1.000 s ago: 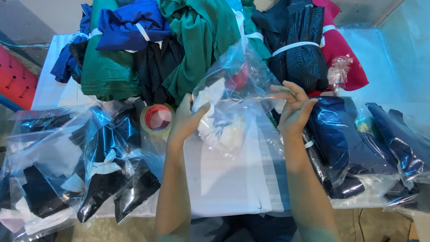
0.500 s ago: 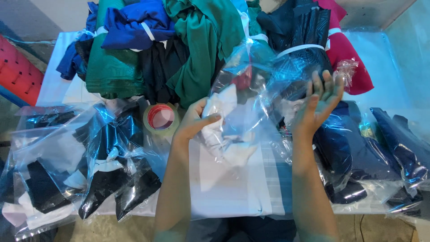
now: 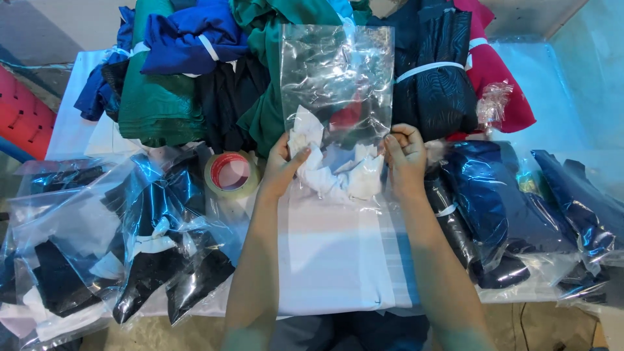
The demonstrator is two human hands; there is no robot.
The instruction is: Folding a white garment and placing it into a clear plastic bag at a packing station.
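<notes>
Both hands hold a clear plastic bag (image 3: 337,84) upright mid-worktop: left hand (image 3: 281,170) and right hand (image 3: 404,155) each have a closed grip on its sides. White garment (image 3: 338,172) bunched at bottom, inside; mouth unsealed. Tape roll (image 3: 229,173) left, untouched.

We see open room only on the white counter (image 3: 331,260) at lower centre. Bundled cloth (image 3: 195,71) blocks the top, bagged dark cloth (image 3: 130,234) the left, blue bagged cloth (image 3: 507,201) the right, a tape roll (image 3: 229,173) left of centre.
</notes>
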